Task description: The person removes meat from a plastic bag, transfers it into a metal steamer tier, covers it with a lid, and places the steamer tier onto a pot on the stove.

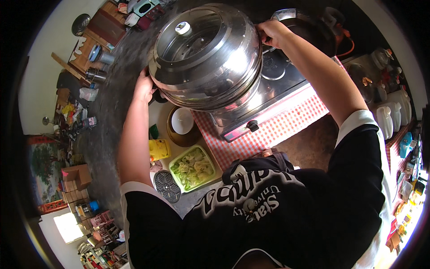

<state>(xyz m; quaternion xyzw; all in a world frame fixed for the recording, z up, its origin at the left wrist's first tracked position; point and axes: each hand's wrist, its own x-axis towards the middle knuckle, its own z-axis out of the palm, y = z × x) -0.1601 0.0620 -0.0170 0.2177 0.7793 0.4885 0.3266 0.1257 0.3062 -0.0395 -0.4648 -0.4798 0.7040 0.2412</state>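
Note:
A large stainless steel steamer pot (215,84) is over the left part of the gas stove (268,97). Its domed lid (235,37) is on, with a glass window and a white-topped knob (182,28). On the pot's left side, my left hand (145,86) grips around a dark handle (160,97). My right hand (273,33) holds the opposite side, its fingers partly hidden behind the pot. Whether the pot's base touches the stove cannot be seen. A burner (273,65) shows to the pot's right.
A green basket of leafy vegetables (193,168), a white bowl (182,121) and a yellow bottle (159,149) stand at left, by a perforated steamer plate (167,186). A red checked cloth (235,148) lies under the stove. A dark wok (312,37) sits behind my right forearm.

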